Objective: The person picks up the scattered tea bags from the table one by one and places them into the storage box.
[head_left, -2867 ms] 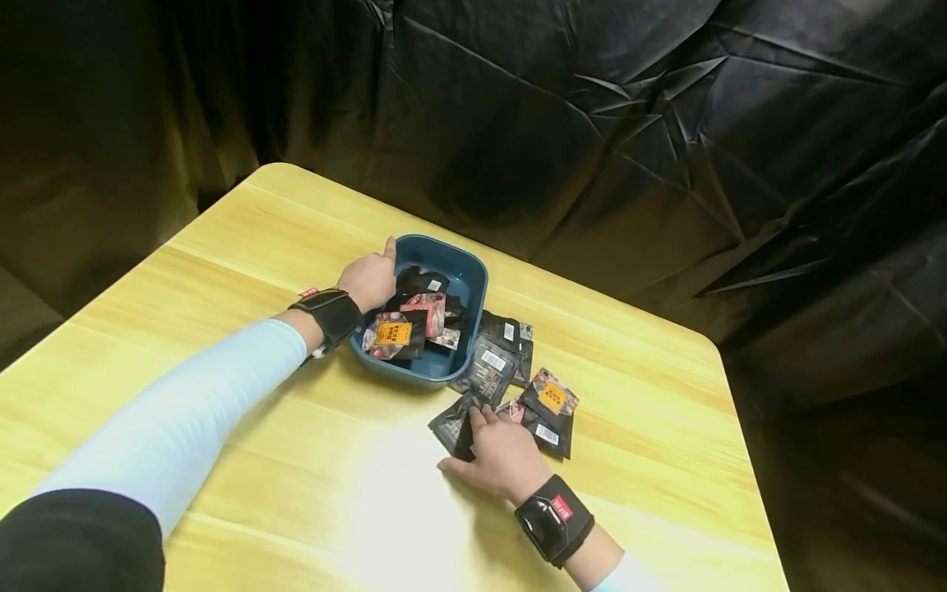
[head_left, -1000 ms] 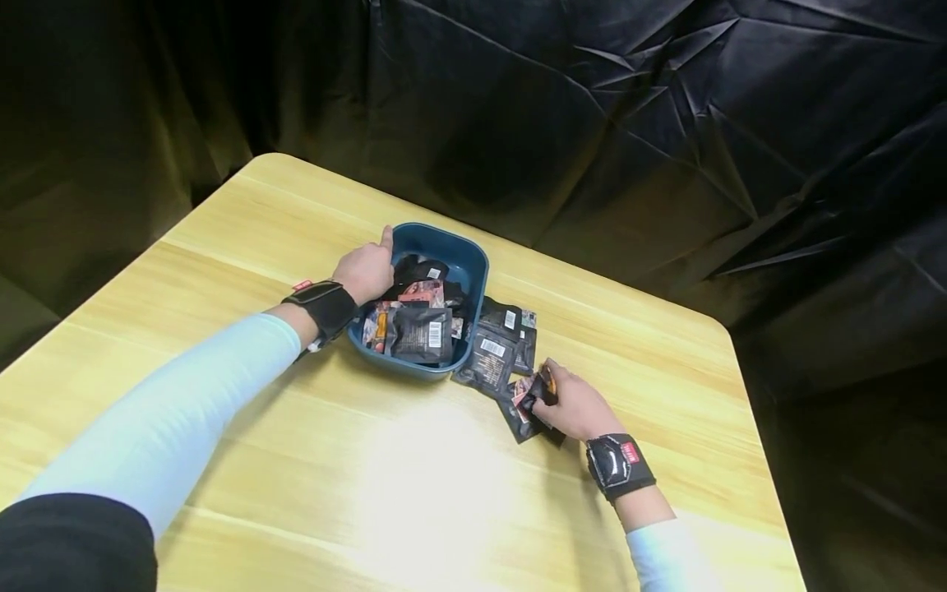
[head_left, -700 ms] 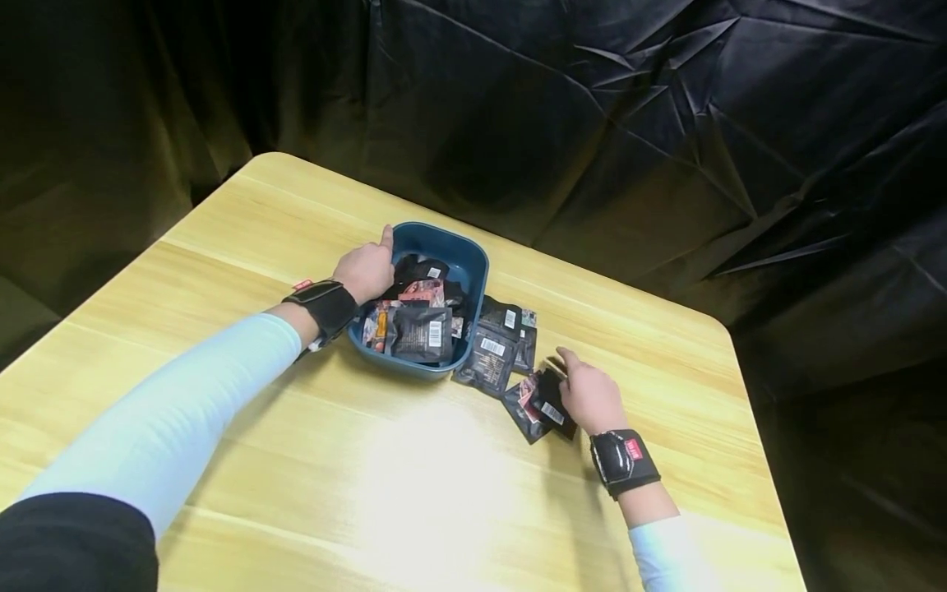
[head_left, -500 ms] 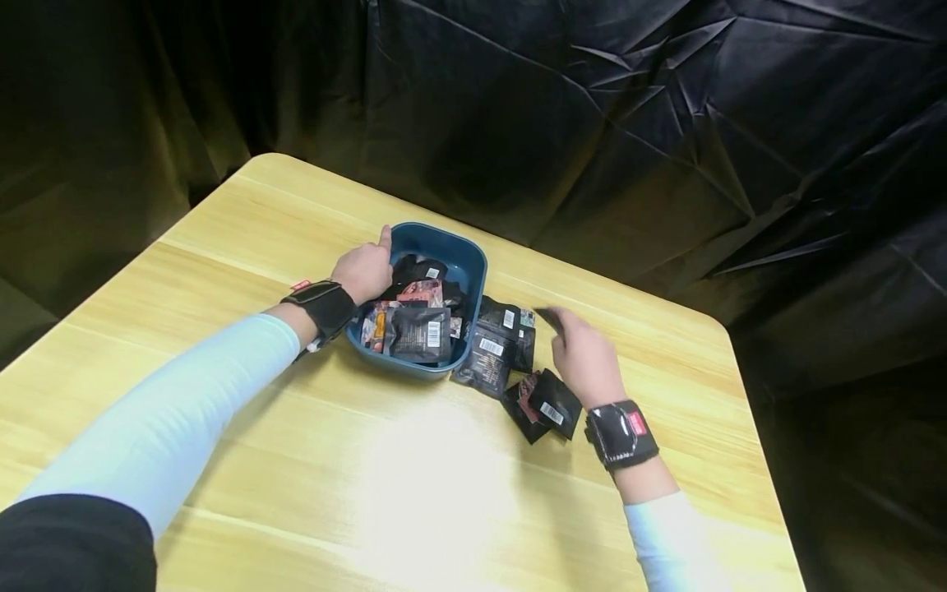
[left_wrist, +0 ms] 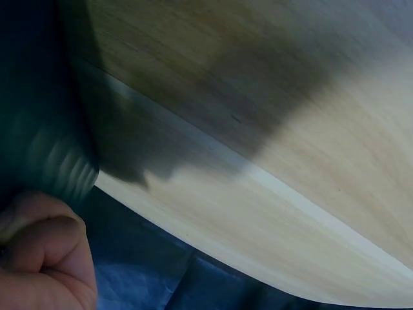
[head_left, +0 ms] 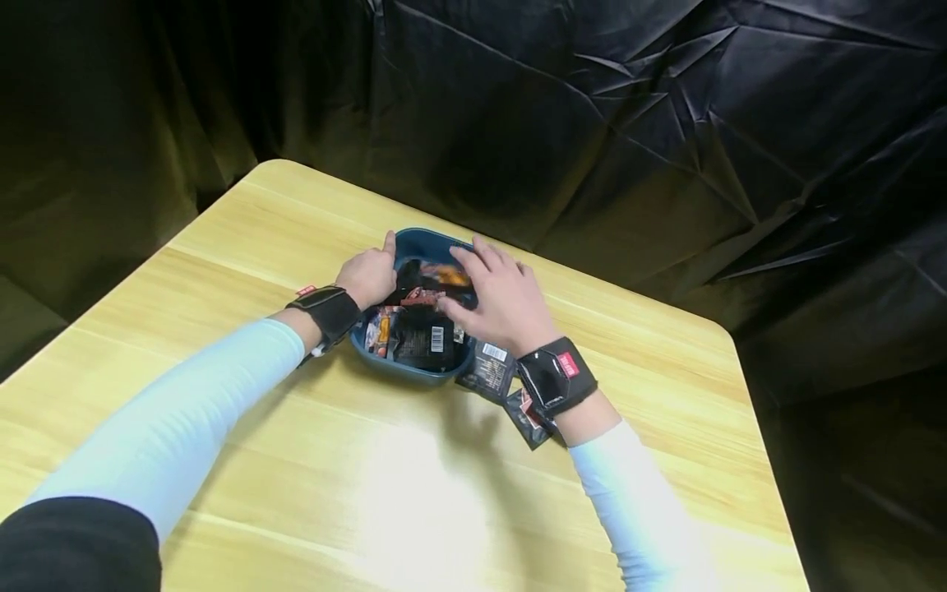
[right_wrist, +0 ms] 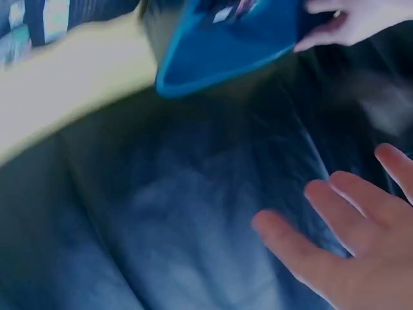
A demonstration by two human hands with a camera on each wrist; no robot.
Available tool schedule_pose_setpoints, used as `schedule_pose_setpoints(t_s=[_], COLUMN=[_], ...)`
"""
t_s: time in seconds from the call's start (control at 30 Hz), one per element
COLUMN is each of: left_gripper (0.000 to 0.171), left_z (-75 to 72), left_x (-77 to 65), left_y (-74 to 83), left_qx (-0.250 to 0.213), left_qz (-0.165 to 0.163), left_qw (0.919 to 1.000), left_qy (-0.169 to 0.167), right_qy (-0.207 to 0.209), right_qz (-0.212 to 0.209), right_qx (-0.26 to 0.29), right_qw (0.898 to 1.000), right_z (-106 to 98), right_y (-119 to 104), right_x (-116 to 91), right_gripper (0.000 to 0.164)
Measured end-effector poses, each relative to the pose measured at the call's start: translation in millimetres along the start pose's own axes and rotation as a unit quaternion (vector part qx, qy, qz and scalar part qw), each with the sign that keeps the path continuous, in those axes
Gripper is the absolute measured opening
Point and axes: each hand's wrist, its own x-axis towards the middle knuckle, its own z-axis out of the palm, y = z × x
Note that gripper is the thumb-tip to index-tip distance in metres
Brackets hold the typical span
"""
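Note:
A dark blue plastic box (head_left: pixel 414 372) stands on the table, holding several black sachets (head_left: pixel 425 339) with printed fronts and barcodes. My left hand (head_left: pixel 368 278) grips the box at its left rim, index finger stretched along the edge. In the left wrist view, the curled fingers (left_wrist: pixel 48 242) of that hand sit against the box's side. Over the right side of the box, my right hand (head_left: pixel 510 300) has its fingers spread. Just beyond its thumb, a blurred sachet with an orange label (head_left: pixel 447 275) is inside the box. The right wrist view shows these fingers (right_wrist: pixel 290 242) holding nothing.
Right of the box, a barcoded sachet (head_left: pixel 488 370) lies on the wooden table (head_left: pixel 296 460). Another sachet with a red print (head_left: pixel 527 415) lies nearer, partly covered by my right wrist. Black sheeting (head_left: pixel 592 164) hangs behind the table's far edge.
My right hand picked up the orange-labelled sachet from the right-hand pile, carried it left over the box and let go of it. A barcode-side-up sachet also joined the box earlier. The left hand stayed.

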Motion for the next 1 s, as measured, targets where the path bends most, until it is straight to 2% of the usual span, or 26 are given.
schedule_pose_setpoints(t_s=[0.07,0.17,0.23,0.3,0.4,0.47,0.5,0.57,0.67,0.77,0.87,1.0], left_gripper=[0.07,0.072,0.073,0.072,0.072,0.072,0.072,0.072,0.072,0.072,0.071,0.071], left_z=[0.5,-0.4,-1.1,-2.2,-2.9,-2.9,-2.5,-3.4,-3.8,-3.9,-3.8,-2.0], left_x=[0.6,1.8,2.9,3.2,3.1,2.7,2.7,2.1,1.2,0.7,0.6,0.6], left_y=[1.3,3.1,3.0,2.6,1.9,2.5,2.7,2.7,2.0,1.1,1.0,1.3], left_qx=[-0.003,-0.01,-0.015,-0.016,-0.014,-0.014,-0.014,-0.014,-0.014,-0.013,-0.012,-0.013], left_qz=[-0.004,-0.012,-0.018,-0.021,-0.023,-0.025,-0.026,-0.028,-0.032,-0.032,-0.032,-0.035], left_qw=[1.0,0.9998,0.9995,0.9994,0.9993,0.9992,0.9992,0.9991,0.9989,0.9988,0.9989,0.999], left_qy=[-0.004,-0.015,-0.019,-0.023,-0.025,-0.027,-0.027,-0.029,-0.032,-0.034,-0.032,-0.025], right_qy=[-0.038,-0.06,-0.095,-0.142,-0.222,-0.239,-0.235,-0.206,-0.141,-0.079,-0.018,0.048], right_qz=[0.014,0.043,0.079,0.116,0.168,0.183,0.185,0.18,0.17,0.161,0.16,0.142], right_qx=[0.025,0.059,0.073,0.084,0.101,0.103,0.099,0.075,0.024,-0.015,-0.019,0.002], right_qw=[0.999,0.996,0.99,0.979,0.955,0.948,0.949,0.959,0.975,0.984,0.987,0.989], right_z=[4,10,15,25,44,57,63,72,85,90,81,51], right_y=[7,26,41,57,74,81,83,85,84,83,81,67], right_x=[-12,-38,-60,-81,-110,-124,-129,-135,-141,-141,-128,-96], right_gripper=[0.067,0.063,0.061,0.063,0.075,0.08,0.08,0.074,0.061,0.048,0.041,0.04])
